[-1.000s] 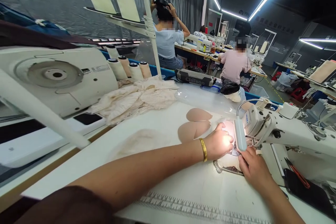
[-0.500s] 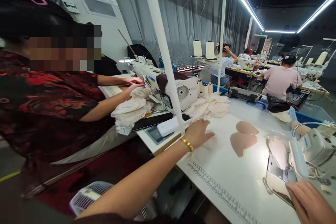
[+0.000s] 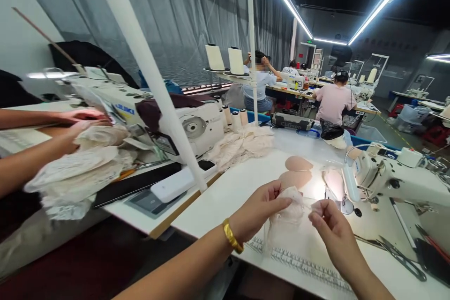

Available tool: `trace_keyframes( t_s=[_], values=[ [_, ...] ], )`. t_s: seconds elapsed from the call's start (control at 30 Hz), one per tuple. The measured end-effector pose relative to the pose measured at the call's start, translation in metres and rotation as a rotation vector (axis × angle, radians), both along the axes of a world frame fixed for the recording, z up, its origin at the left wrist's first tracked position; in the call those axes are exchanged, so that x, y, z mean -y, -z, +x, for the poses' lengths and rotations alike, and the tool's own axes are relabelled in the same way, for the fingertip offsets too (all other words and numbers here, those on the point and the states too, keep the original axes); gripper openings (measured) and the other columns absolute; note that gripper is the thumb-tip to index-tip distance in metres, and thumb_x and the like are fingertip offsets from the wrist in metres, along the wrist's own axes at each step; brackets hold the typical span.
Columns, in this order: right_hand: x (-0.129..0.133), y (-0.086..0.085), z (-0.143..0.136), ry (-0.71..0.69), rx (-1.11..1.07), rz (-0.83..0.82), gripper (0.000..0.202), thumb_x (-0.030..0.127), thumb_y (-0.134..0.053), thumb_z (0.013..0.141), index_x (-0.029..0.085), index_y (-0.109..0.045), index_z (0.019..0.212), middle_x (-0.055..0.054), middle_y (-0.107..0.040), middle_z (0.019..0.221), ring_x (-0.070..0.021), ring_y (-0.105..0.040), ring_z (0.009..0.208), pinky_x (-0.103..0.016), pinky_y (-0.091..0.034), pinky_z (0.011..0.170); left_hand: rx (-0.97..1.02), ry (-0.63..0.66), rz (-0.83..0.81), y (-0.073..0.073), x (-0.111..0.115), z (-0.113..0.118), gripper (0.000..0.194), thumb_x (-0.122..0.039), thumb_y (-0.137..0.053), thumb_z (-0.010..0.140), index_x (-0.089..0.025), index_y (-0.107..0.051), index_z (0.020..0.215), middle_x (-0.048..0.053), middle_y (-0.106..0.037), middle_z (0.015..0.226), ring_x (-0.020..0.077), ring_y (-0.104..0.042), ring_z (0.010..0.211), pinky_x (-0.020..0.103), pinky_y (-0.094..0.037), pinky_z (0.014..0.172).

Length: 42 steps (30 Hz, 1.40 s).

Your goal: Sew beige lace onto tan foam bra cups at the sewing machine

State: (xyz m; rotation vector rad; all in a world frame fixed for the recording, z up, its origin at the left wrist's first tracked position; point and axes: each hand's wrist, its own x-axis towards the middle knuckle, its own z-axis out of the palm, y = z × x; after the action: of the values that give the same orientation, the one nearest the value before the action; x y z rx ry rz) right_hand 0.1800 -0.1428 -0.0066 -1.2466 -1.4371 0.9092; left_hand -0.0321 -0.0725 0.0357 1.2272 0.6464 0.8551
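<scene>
My left hand (image 3: 258, 211), with a gold bracelet at the wrist, pinches a sheer off-white fabric piece (image 3: 288, 208) above the front of the white table. At its other side my right hand (image 3: 332, 229) has thumb and fingers closed on an edge of the same fabric. Part of the cloth hangs down between the hands. Just behind lie beige cup-shaped pieces (image 3: 298, 164), partly hidden by my left hand. Another pale piece (image 3: 333, 183) rests under the lamp at the sewing machine (image 3: 367, 173), to the right.
A printed ruler (image 3: 305, 262) runs along the table's front edge. Thread snips (image 3: 402, 258) lie at right. A cream fabric heap (image 3: 242, 147) sits behind. To the left, a white post (image 3: 151, 75) rises before another sewing machine (image 3: 197, 126), where a co-worker's hands (image 3: 84, 119) hold fabric.
My left hand has lifted the sheer fabric from the table and moved right. My right hand has left the machine and taken hold of it too. The view has turned right.
</scene>
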Motion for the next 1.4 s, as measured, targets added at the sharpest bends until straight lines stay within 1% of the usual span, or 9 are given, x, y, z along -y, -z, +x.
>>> trace_keyframes(
  t_s=[0.1, 0.3, 0.47, 0.63, 0.7, 0.8, 0.93, 1.13, 1.4],
  values=[
    [-0.001, -0.006, -0.002, 0.015, -0.125, -0.054, 0.039, 0.059, -0.059, 0.096, 0.022, -0.057, 0.082, 0.001, -0.056, 0.073, -0.017, -0.052, 0.073, -0.028, -0.044, 0.067, 0.159, 0.154, -0.209, 0.009, 0.009, 0.013, 0.04, -0.046, -0.084, 0.074, -0.015, -0.058, 0.083, 0.007, -0.067, 0.089, 0.0189, -0.061, 0.08, 0.029, -0.047, 0.073],
    [0.016, -0.028, 0.019, -0.117, -0.153, -0.183, 0.034, 0.056, -0.065, 0.094, 0.023, -0.067, 0.09, 0.003, -0.051, 0.071, -0.0157, -0.045, 0.074, -0.027, -0.037, 0.071, 0.234, 0.247, -0.43, 0.017, 0.019, 0.027, 0.051, -0.034, -0.092, 0.067, -0.017, -0.044, 0.069, -0.003, -0.052, 0.066, 0.0089, -0.048, 0.061, 0.02, -0.039, 0.059],
    [0.02, -0.029, 0.029, -0.142, -0.342, -0.256, 0.04, 0.059, -0.07, 0.089, 0.021, -0.062, 0.079, 0.0, -0.056, 0.075, -0.0145, -0.047, 0.068, -0.027, -0.037, 0.064, 0.065, 0.246, -0.179, 0.015, 0.005, 0.023, 0.053, -0.045, -0.089, 0.07, -0.02, -0.042, 0.076, -0.007, -0.042, 0.065, 0.007, -0.038, 0.055, 0.019, -0.032, 0.052],
    [-0.009, 0.014, 0.043, 0.014, -0.284, -0.309, 0.049, 0.068, -0.072, 0.081, 0.02, -0.063, 0.079, -0.001, -0.061, 0.07, -0.0147, -0.05, 0.062, -0.027, -0.035, 0.057, -0.694, -0.042, 0.706, 0.011, -0.058, 0.021, 0.02, -0.038, -0.059, 0.093, -0.019, -0.057, 0.098, 0.003, -0.064, 0.092, 0.0177, -0.061, 0.081, 0.029, -0.051, 0.072],
    [-0.021, 0.032, 0.049, 0.025, -0.264, -0.328, 0.05, 0.07, -0.073, 0.078, 0.021, -0.064, 0.079, -0.002, -0.063, 0.072, -0.0161, -0.054, 0.063, -0.027, -0.036, 0.056, -0.896, -0.143, 0.883, 0.011, -0.093, 0.025, 0.018, -0.028, -0.056, 0.093, -0.018, -0.061, 0.108, 0.009, -0.068, 0.112, 0.025, -0.063, 0.103, 0.039, -0.052, 0.091],
    [-0.029, 0.047, 0.053, 0.014, -0.292, -0.337, 0.047, 0.069, -0.071, 0.08, 0.022, -0.065, 0.08, -0.002, -0.064, 0.073, -0.0185, -0.059, 0.064, -0.028, -0.037, 0.053, -1.044, -0.094, 0.994, 0.013, -0.14, 0.037, 0.029, -0.022, -0.065, 0.086, -0.017, -0.065, 0.115, 0.012, -0.066, 0.127, 0.0304, -0.061, 0.117, 0.044, -0.047, 0.104],
    [-0.03, 0.051, 0.052, 0.017, -0.309, -0.287, 0.043, 0.065, -0.07, 0.083, 0.023, -0.063, 0.078, -0.002, -0.064, 0.072, -0.0176, -0.059, 0.063, -0.027, -0.036, 0.052, -1.244, 0.035, 1.134, 0.021, -0.175, 0.057, 0.013, -0.014, -0.071, 0.08, -0.016, -0.072, 0.093, 0.012, -0.073, 0.106, 0.0301, -0.067, 0.104, 0.04, -0.051, 0.096],
    [-0.028, 0.037, 0.051, -0.016, -0.273, -0.327, 0.04, 0.06, -0.069, 0.084, 0.022, -0.058, 0.076, -0.001, -0.065, 0.071, -0.0166, -0.057, 0.062, -0.027, -0.038, 0.054, -1.4, 0.079, 1.239, 0.029, -0.184, 0.068, 0.018, -0.023, -0.06, 0.095, -0.014, -0.073, 0.087, 0.01, -0.074, 0.09, 0.0245, -0.068, 0.091, 0.04, -0.051, 0.087],
    [-0.024, 0.025, 0.049, 0.014, -0.283, -0.316, 0.036, 0.056, -0.067, 0.086, 0.022, -0.059, 0.078, -0.001, -0.067, 0.075, -0.0168, -0.057, 0.065, -0.028, -0.04, 0.057, -1.376, 0.012, 1.214, 0.022, -0.184, 0.079, 0.027, -0.033, -0.066, 0.091, -0.015, -0.067, 0.07, 0.005, -0.068, 0.072, 0.021, -0.064, 0.075, 0.035, -0.05, 0.076]
  ],
)
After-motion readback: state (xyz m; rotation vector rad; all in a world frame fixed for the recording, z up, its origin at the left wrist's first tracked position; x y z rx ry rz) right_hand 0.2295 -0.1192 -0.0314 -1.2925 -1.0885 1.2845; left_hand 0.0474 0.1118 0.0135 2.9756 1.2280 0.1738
